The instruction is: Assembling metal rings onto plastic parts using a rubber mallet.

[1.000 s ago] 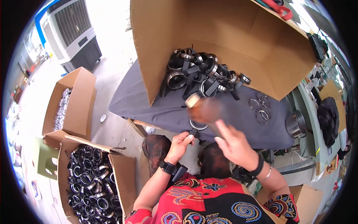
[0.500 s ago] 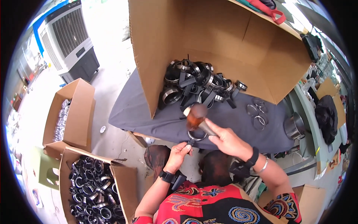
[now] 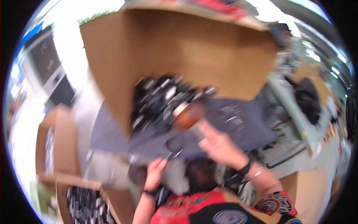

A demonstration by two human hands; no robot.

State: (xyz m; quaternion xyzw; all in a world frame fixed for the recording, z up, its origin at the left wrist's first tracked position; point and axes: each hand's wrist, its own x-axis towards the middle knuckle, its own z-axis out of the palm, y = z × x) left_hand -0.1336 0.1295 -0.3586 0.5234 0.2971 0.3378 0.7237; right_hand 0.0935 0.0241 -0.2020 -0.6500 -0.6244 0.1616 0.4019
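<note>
My left hand (image 3: 154, 172) pinches the short handle of a black ring-shaped part (image 3: 170, 153) with a silvery metal band, at the near edge of a dark grey cloth-covered table (image 3: 112, 130). My right hand (image 3: 220, 145) grips a mallet (image 3: 188, 115) with a brown head and a whitish end. The mallet head is above and beyond the ring, apart from it. Behind it, a heap of similar black ring parts (image 3: 156, 99) lies in a large cardboard box (image 3: 216, 48) turned on its side. Motion blurs most of the view.
Several loose metal rings (image 3: 234, 119) lie on the cloth at right. An open carton (image 3: 115, 201) of black ring parts stands at lower left, with another carton (image 3: 67, 138) beyond it. An air cooler (image 3: 46, 63) stands far left. A pale green frame (image 3: 287, 100) is at right.
The whole view has shifted and blurred as my head turned. The mallet head has risen away from the ring, which stays in my left hand.
</note>
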